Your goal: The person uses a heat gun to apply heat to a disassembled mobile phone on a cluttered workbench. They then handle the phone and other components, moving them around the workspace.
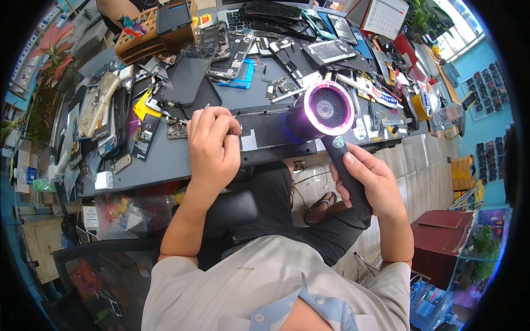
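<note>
My right hand (371, 179) is wrapped round the black handle of a hair dryer (309, 118). Its round mesh end with a purple-pink ring faces up, and its dark barrel sits over a long dark flat panel (265, 122) at the desk's front edge. A pale rectangular patch shows on the panel. At the panel's left end, my left hand (214, 148) is closed with fingers pinched; what they grip is hidden. Close beyond this hand lies a black phone-shaped panel (191, 74), and a small phone part (176, 129) lies to its left.
The grey desk (154, 168) is crowded with opened phones, screens and loose parts. A wooden organiser (141, 47) stands at the far left, a laptop (234, 19) at the back and a desk calendar (385, 16) at the far right. A dark red box (441, 234) is on the floor.
</note>
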The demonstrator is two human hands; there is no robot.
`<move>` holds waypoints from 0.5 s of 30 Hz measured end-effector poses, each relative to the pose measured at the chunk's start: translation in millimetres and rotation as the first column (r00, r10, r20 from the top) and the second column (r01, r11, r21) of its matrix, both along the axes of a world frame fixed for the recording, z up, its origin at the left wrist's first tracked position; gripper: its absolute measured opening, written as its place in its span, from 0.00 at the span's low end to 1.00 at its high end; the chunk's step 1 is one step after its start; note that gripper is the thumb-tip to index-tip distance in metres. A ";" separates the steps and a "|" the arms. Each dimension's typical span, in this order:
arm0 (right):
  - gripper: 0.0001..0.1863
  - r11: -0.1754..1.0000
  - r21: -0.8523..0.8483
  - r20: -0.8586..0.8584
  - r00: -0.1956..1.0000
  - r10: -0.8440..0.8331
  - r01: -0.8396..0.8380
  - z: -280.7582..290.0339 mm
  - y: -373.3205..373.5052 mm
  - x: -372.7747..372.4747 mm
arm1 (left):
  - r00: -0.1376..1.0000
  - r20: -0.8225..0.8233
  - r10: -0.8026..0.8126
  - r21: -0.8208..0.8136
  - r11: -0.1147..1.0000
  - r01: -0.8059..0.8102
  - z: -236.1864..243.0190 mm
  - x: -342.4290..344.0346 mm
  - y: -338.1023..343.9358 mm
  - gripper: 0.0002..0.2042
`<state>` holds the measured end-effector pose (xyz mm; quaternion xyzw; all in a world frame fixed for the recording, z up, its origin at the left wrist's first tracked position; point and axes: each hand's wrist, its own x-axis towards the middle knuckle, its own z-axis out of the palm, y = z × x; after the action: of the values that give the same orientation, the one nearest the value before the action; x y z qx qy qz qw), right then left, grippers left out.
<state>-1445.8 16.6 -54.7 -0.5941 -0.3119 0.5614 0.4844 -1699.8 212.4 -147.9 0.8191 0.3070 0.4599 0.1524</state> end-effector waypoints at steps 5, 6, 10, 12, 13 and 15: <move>0.26 1.000 -0.011 -0.017 1.000 0.006 -0.006 1.2 -0.5 1.4 | 1.000 0.006 0.000 0.007 1.000 0.000 1.3 0.2 -0.4 0.07; 0.26 1.000 -0.011 -0.013 1.000 0.009 -0.009 1.6 -0.2 1.5 | 1.000 0.004 0.001 0.006 1.000 -0.001 1.4 0.1 -0.5 0.07; 0.26 1.000 -0.011 0.001 1.000 0.013 -0.013 3.4 1.4 1.3 | 1.000 -0.005 0.002 0.000 1.000 -0.002 1.6 0.0 -0.8 0.07; 0.27 1.000 -0.008 0.000 1.000 0.015 -0.015 3.1 1.7 1.3 | 1.000 -0.007 0.004 -0.002 1.000 -0.004 1.7 -0.3 -1.1 0.07; 0.27 1.000 -0.006 -0.004 1.000 0.014 -0.014 2.3 1.4 1.7 | 1.000 -0.007 0.004 -0.002 1.000 -0.004 1.7 0.0 -1.0 0.07; 0.27 1.000 -0.002 -0.009 1.000 0.014 -0.014 1.8 1.3 2.0 | 1.000 -0.003 0.002 0.000 1.000 -0.002 1.7 0.4 -0.6 0.07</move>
<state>-1443.8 17.9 -52.9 -0.5898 -0.3134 0.5677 0.4813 -1699.5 211.8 -146.2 0.8197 0.3079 0.4586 0.1516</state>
